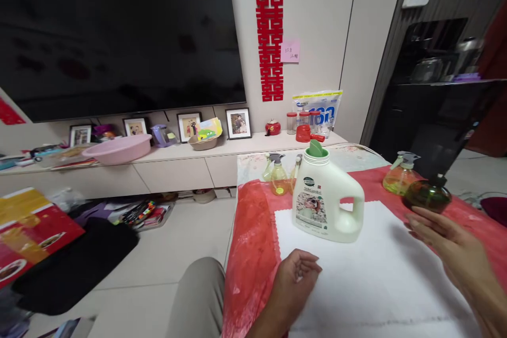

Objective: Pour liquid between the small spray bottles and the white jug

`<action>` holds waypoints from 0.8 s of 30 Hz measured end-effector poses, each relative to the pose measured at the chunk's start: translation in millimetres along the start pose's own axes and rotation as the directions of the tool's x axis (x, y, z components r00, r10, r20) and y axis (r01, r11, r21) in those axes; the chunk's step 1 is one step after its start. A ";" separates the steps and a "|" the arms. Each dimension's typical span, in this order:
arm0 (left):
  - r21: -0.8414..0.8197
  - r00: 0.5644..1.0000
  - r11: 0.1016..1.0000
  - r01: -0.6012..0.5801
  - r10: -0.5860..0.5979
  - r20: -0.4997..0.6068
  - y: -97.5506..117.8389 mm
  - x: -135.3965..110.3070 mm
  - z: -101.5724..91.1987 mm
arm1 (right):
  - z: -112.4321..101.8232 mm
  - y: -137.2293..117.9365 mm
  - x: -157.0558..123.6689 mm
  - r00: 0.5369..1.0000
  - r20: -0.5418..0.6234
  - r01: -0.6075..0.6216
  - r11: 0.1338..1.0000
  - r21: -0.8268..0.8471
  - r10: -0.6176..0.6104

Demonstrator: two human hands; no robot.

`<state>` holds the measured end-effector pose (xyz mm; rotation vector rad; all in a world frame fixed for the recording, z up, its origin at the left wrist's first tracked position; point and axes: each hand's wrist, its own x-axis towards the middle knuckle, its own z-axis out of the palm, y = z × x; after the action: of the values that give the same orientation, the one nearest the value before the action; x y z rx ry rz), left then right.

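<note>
A pale green laundry detergent jug [327, 200] stands upright on a white cloth [356, 285], a green cap piece showing in its neck. My left hand [297, 277] hovers in front of the jug, fingers loosely curled with a gap to the thumb and nothing held. On the right, my right hand [447, 240] has its fingers stretched out just below a dark green pump bottle [428, 195]; whether they touch I cannot tell. Beside that bottle is a clear spray bottle [400, 177] with yellow-green liquid. Another spray bottle [279, 179], with yellow liquid, stands behind the jug's left side.
Red plastic sheeting [251, 253] covers the table under the white cloth. Behind runs a low cabinet [174, 174] bearing picture frames, a pink basin [119, 149], lidded jars [292, 124] and a printed bag [335, 103]. A red-yellow box [35, 232] is at left.
</note>
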<state>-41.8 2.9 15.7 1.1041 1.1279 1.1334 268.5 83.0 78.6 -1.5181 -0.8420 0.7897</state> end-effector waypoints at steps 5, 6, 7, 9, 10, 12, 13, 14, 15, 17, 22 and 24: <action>0.027 0.995 0.995 0.093 -0.094 0.024 7.3 1.3 -5.7 | -5.4 19.1 10.3 0.998 0.026 -0.059 0.997 0.049 0.058; 0.075 0.992 0.991 0.112 -0.115 0.042 12.3 0.0 -6.5 | -7.3 20.9 12.0 0.998 0.028 -0.064 0.996 0.062 0.062; 0.126 0.988 0.983 0.130 -0.139 0.065 18.2 -1.9 -7.2 | -8.8 22.0 13.2 0.997 0.032 -0.068 0.995 0.076 0.066; 0.224 0.975 0.962 0.159 -0.189 0.116 31.5 -7.5 -8.9 | -10.8 22.8 14.3 0.997 0.035 -0.076 0.991 0.107 0.073; 0.269 0.967 0.948 0.170 -0.213 0.138 37.9 -11.0 -10.2 | -11.3 22.9 14.5 0.996 0.036 -0.081 0.989 0.122 0.077; 0.362 0.959 0.918 0.165 -0.235 0.160 48.3 -18.2 -14.4 | -12.0 23.3 14.7 0.996 0.031 -0.085 0.986 0.147 0.081; 0.400 0.957 0.904 0.153 -0.236 0.168 51.8 -21.2 -17.6 | -12.4 23.6 14.7 0.996 0.026 -0.084 0.984 0.155 0.081; 0.423 0.956 0.895 0.139 -0.234 0.179 54.2 -23.5 -21.6 | -13.0 23.9 14.6 0.997 0.022 -0.083 0.983 0.161 0.080; 0.427 0.954 0.895 0.127 -0.229 0.195 55.6 -24.4 -26.3 | -13.6 23.9 14.5 0.997 0.019 -0.082 0.983 0.163 0.080; 0.380 0.952 0.918 0.114 -0.210 0.223 56.4 -20.9 -37.4 | -14.9 23.2 13.6 0.997 0.020 -0.081 0.983 0.162 0.079; 0.278 0.994 0.961 0.003 0.027 -0.103 57.8 24.6 -68.2 | -16.9 18.1 9.2 0.997 0.022 -0.082 0.983 0.164 0.080; 0.307 0.967 0.951 -0.030 0.105 -0.231 60.6 52.0 -78.0 | -17.6 17.3 8.7 0.995 0.016 -0.095 0.982 0.166 0.094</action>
<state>-120.9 65.6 63.3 1.2688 1.5048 1.2018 289.3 80.4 63.1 -1.4147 -0.6960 0.9137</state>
